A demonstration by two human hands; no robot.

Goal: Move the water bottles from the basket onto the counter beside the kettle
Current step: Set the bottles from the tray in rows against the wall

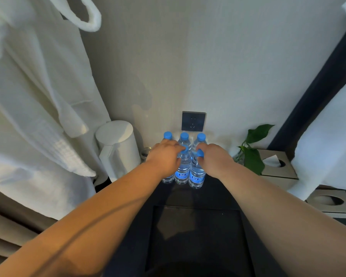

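Several clear water bottles with blue caps and blue labels stand on the dark counter (218,188), to the right of the white kettle (118,148). The back row of three (184,136) stands against the wall. My left hand (164,156) rests over the front left bottle (168,179), and its fingertips reach the cap of the front middle bottle (183,168). My right hand (214,157) grips the capped neck of the front right bottle (197,175). Both front bottles stand upright on the counter. A dark rectangular container (196,236) lies near me; its inside is too dark to make out.
A white bathrobe (34,108) hangs at the left, touching the kettle's side. A dark wall socket (193,121) sits above the bottles. A green plant (252,150) and two tissue boxes (278,166) stand at the right. White bedding (328,140) is at the far right.
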